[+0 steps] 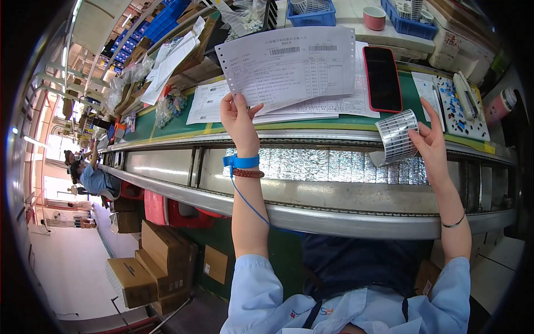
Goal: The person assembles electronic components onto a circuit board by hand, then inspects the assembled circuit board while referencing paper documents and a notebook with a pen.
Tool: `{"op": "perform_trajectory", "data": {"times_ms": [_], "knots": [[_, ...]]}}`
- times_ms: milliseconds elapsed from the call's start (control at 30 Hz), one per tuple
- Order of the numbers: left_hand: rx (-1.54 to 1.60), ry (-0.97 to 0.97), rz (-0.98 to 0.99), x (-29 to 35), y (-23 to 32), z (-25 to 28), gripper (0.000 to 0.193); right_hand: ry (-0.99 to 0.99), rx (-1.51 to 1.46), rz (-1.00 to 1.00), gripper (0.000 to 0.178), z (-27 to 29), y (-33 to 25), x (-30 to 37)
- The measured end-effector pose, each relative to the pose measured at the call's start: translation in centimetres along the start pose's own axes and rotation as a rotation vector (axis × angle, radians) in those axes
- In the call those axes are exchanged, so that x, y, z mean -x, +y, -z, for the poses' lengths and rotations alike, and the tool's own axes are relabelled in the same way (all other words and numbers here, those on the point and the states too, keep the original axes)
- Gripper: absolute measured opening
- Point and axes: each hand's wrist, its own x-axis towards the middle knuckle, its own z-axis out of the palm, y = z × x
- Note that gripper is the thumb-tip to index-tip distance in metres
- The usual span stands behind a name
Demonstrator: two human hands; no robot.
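My left hand (240,114) pinches the lower left edge of a printed form (289,69) with punched holes down its sides. The form is lifted and tilted over other papers (208,103) on the green bench top. In my right hand (431,139) is a curled sheet of small silvery labels (397,136), gripped at its right edge by the thumb and fingers, with the index finger stretched upward. The label sheet hangs over the near metal rail. A black phone with a red case (382,79) lies between the form and my right hand. A blue wrist strap with a cord circles my left wrist.
A conveyor track (311,195) with metal rails runs between me and the bench. At right, a board (461,106) carries small blue and black parts and a pale tool. Blue baskets (311,14) and a pink cup (374,18) stand behind. Cartons (161,256) are stacked lower left.
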Motion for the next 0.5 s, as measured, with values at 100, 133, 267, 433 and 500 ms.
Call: {"op": "perform_trajectory", "data": {"times_ms": [100,133,267,433,500], "knots": [[0.003,0.002,0.003,0.02,0.01,0.00,0.016,0.010,-0.003,-0.002,0.061,-0.15,-0.14,0.04],[0.002,0.004,0.006,0.04,0.02,0.00,0.016,0.003,-0.004,0.001,0.061,-0.10,-0.09,0.05],[-0.002,-0.001,0.000,0.01,0.02,0.11,0.016,-0.006,0.010,0.004,0.061,-0.05,-0.09,0.05],[0.012,0.013,-0.001,0.02,-0.05,0.05,0.016,-0.007,0.004,0.006,0.060,-0.05,-0.10,0.08],[0.013,0.018,-0.001,0.02,-0.18,0.02,0.016,0.002,0.007,0.001,0.060,-0.05,-0.12,0.07]]}}
